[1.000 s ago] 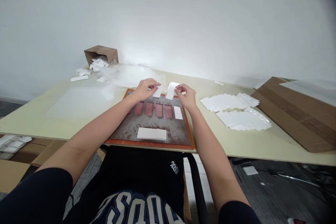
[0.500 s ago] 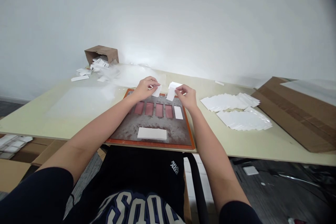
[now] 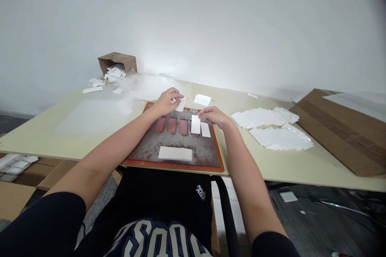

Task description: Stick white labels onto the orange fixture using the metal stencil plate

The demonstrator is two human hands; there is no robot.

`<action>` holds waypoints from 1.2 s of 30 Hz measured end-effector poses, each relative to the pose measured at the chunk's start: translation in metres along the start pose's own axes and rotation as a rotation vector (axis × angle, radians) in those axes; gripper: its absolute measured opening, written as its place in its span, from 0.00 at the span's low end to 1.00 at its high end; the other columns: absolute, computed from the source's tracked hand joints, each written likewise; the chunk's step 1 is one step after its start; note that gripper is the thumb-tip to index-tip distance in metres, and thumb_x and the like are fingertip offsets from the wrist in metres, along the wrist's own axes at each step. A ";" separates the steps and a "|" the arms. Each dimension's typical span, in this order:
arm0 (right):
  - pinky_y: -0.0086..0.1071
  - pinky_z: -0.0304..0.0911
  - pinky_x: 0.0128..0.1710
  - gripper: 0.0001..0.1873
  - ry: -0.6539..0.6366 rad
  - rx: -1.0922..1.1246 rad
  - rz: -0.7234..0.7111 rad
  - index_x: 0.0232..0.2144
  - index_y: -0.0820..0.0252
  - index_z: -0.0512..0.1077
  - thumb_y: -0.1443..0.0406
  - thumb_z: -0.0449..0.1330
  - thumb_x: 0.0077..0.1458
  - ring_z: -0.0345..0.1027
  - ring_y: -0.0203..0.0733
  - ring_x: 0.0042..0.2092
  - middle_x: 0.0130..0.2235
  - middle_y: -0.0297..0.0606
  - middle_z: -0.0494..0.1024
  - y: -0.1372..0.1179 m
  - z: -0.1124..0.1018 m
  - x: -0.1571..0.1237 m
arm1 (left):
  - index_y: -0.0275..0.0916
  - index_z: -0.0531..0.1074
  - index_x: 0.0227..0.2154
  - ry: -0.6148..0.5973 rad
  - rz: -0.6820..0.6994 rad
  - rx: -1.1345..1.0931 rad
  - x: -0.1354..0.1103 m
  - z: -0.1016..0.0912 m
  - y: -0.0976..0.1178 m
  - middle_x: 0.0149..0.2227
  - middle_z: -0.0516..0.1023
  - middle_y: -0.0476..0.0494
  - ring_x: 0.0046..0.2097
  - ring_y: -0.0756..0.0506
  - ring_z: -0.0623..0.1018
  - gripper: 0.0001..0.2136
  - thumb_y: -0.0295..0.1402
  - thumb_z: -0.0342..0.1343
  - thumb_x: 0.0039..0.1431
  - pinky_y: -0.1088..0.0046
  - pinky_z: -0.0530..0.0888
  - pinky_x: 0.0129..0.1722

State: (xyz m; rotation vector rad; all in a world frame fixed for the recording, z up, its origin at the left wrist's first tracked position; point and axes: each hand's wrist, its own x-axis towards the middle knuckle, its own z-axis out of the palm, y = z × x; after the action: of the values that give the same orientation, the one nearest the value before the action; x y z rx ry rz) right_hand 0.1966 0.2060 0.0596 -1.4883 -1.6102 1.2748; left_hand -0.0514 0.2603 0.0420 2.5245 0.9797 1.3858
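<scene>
A dark grey board (image 3: 144, 150) with an orange border lies at the table's front edge, with a row of red rectangular recesses. A white card (image 3: 205, 129) fills the rightmost recess. My right hand (image 3: 215, 116) pinches another white card (image 3: 196, 123) by its upper right corner, over the recess just left of it. Above the board's far edge, my left hand (image 3: 169, 101) is closed on a white card (image 3: 180, 105). A stack of white strips (image 3: 175, 153) lies on the near part of the board, and white cards (image 3: 202, 99) lie just beyond it.
Two fanned rows of white sheets (image 3: 265, 117) lie on the table to the right, beside a large cardboard box (image 3: 340, 132). At the back left, a small open box (image 3: 129, 63) spills white pieces. Clear plastic film (image 3: 93, 116) covers part of the left side.
My right hand has come down and nearer with its card, from above the board's far edge to the recess beside the filled one. My left hand has hardly moved.
</scene>
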 end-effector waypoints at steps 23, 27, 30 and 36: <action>0.27 0.37 0.17 0.11 -0.068 -0.031 0.079 0.27 0.59 0.77 0.66 0.68 0.34 0.49 0.27 0.19 0.20 0.28 0.68 0.005 -0.001 0.003 | 0.40 0.78 0.42 -0.032 -0.016 0.008 -0.001 0.000 0.002 0.42 0.74 0.42 0.40 0.46 0.76 0.12 0.32 0.52 0.58 0.67 0.76 0.41; 0.27 0.36 0.17 0.11 -0.077 -0.030 0.073 0.27 0.59 0.77 0.65 0.68 0.35 0.47 0.27 0.19 0.20 0.28 0.68 0.006 -0.001 0.003 | 0.40 0.78 0.42 -0.034 -0.011 0.003 -0.001 0.000 0.002 0.42 0.74 0.42 0.40 0.46 0.76 0.12 0.33 0.52 0.58 0.67 0.76 0.42; 0.27 0.36 0.17 0.11 -0.082 -0.035 0.071 0.27 0.59 0.76 0.65 0.68 0.35 0.48 0.27 0.19 0.20 0.28 0.68 0.006 -0.001 0.003 | 0.40 0.78 0.42 -0.032 -0.009 0.002 -0.001 0.000 0.002 0.42 0.74 0.42 0.40 0.46 0.76 0.12 0.33 0.52 0.58 0.67 0.75 0.42; 0.26 0.37 0.18 0.13 -0.101 -0.059 0.069 0.28 0.59 0.76 0.65 0.69 0.34 0.50 0.27 0.19 0.20 0.27 0.67 0.007 -0.002 0.005 | 0.40 0.78 0.42 -0.030 -0.010 0.005 -0.001 0.001 0.001 0.42 0.74 0.42 0.40 0.46 0.76 0.12 0.33 0.52 0.58 0.66 0.75 0.43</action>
State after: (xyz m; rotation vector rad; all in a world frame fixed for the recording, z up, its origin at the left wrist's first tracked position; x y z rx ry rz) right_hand 0.2001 0.2104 0.0532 -1.5494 -1.6871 1.3707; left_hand -0.0505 0.2587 0.0412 2.5334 0.9904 1.3402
